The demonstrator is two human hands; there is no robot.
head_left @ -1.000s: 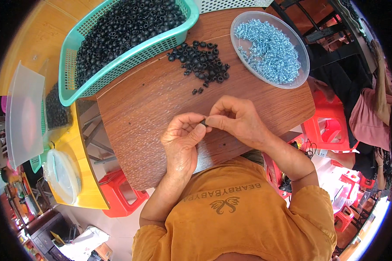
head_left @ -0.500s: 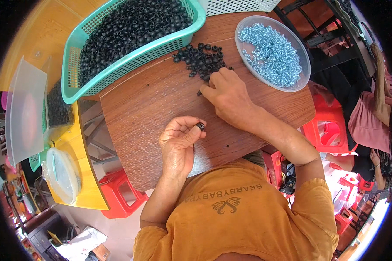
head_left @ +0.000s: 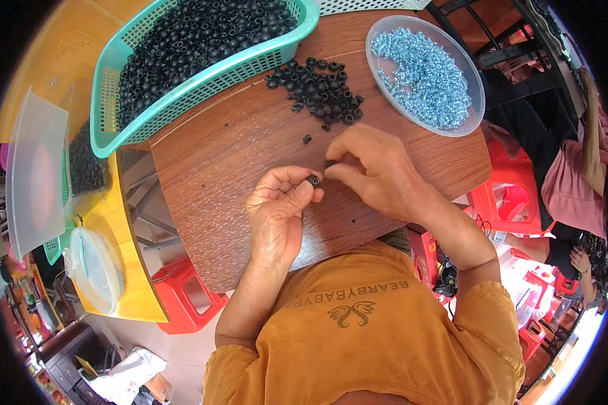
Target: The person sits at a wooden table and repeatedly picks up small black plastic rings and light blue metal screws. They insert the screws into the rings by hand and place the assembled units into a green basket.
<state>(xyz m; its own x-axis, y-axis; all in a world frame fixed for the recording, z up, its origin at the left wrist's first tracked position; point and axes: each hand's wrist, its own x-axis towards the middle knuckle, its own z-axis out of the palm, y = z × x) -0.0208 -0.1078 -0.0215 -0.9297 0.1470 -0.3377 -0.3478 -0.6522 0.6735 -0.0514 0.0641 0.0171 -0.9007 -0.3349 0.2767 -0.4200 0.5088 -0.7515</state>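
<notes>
My left hand [head_left: 275, 210] pinches a small round black plastic piece [head_left: 313, 181] between thumb and fingertips. A pale ring shows in that piece's open end. Close beside it, my right hand [head_left: 380, 170] has thumb and forefinger closed on a small dark piece [head_left: 329, 163], mostly covered by the fingers. Beyond the hands, a loose pile of hollow black plastic pieces [head_left: 324, 94] lies on the brown wooden table [head_left: 216, 182]. One single black piece [head_left: 307, 139] rests apart, between the pile and my left hand.
A turquoise basket [head_left: 199, 82] full of black pieces stands at the far left. At the far right is a clear round tub [head_left: 422, 125] of small blue transparent pieces. Red stools [head_left: 510, 196] flank the table. Another person's arm [head_left: 591, 135] shows at the right edge.
My right hand has drawn back from the black pile toward my left hand, with a small dark piece in its fingertips. The left hand keeps hold of its black piece, moving little.
</notes>
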